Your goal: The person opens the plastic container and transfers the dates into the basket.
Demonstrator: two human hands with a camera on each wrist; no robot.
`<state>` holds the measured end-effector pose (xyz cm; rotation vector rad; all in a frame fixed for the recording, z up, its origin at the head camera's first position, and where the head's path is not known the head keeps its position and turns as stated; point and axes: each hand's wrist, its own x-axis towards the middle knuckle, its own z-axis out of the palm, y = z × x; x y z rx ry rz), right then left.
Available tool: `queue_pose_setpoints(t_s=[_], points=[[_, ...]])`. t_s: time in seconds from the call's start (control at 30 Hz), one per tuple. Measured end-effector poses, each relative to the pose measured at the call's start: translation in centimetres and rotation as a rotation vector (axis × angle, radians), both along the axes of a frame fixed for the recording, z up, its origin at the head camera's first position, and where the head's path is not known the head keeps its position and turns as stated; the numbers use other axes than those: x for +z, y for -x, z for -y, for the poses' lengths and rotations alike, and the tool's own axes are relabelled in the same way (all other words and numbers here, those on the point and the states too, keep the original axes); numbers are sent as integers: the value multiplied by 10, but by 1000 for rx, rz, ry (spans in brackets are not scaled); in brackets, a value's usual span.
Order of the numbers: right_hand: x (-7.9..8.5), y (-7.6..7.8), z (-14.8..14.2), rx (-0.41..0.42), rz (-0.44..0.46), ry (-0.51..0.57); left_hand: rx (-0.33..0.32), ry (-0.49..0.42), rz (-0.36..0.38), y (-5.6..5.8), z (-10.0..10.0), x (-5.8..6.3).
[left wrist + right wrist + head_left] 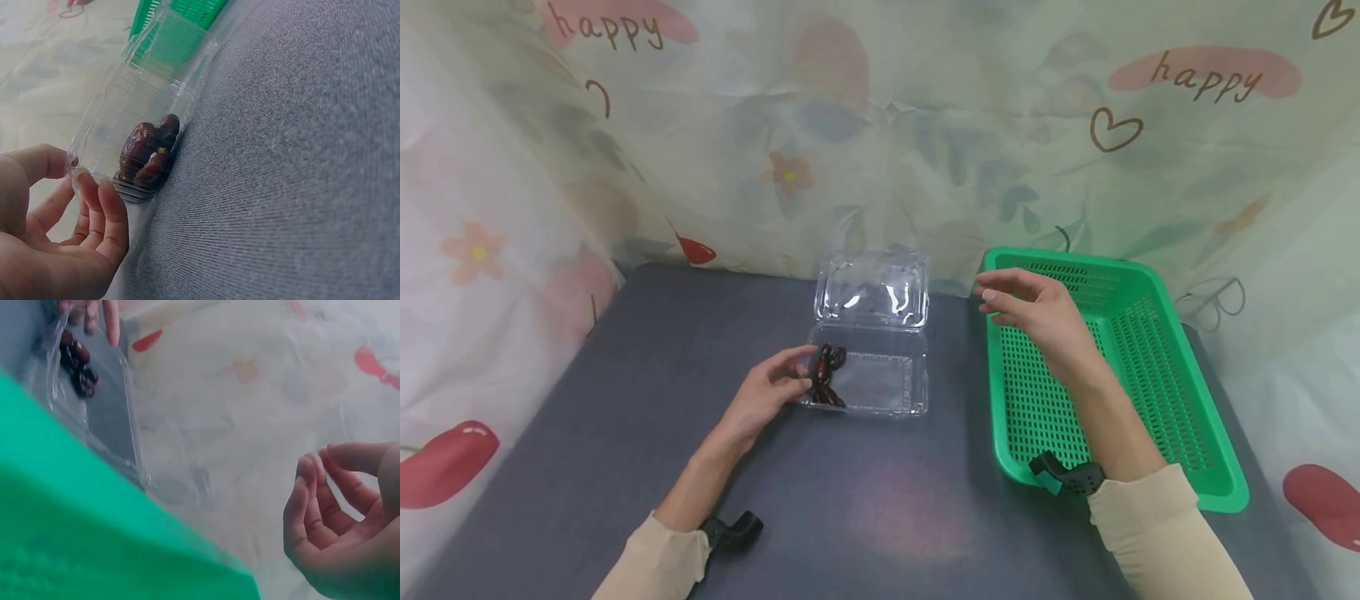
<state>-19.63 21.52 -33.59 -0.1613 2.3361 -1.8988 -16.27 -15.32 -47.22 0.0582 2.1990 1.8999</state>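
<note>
Booth with printed cloth walls (910,167)

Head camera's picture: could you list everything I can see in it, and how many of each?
Clear container: 1, transparent, mid-table, lid open at the back
Fruits, possibly dates: several, exact count unclear, dark brown, at the container's left end
Basket: 1, green, right side of the table
Table: 1, dark grey, beneath everything
Printed backdrop: sheet count unclear, pale with "happy", hearts and flowers, behind and beside the table
Wrist devices: 2, black, one per wrist
Sleeves: 2, beige, bottom of the picture
Left hand: 1, bare, touching the container's left edge
Right hand: 1, bare, raised by the basket's far left corner, holding nothing visible
</note>
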Motion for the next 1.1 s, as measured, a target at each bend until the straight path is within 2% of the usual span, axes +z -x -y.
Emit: queue_pose_setpoints(t_s=[0.2,0.3,0.33,0.53,0.57,0.8,1.1], points=[[-2,-11,20,44,40,-65,1,14,17,1,0,0],[-2,-16,29,65,46,-59,3,18,24,1,-1,0],[-2,-18,32,69,47,-53,3,23,27,-1,-2,4],[-7,-24,49,76,51,-40,6,14,26,-1,-2,4],[-9,-24,52,80,50,-45,8,10,24,0,-1,0],[-22,-31,73,109,56,-5,8,19,32,0,0,2],[-50,-38,107,131,46,21,10,9,40,-1,-1,4]])
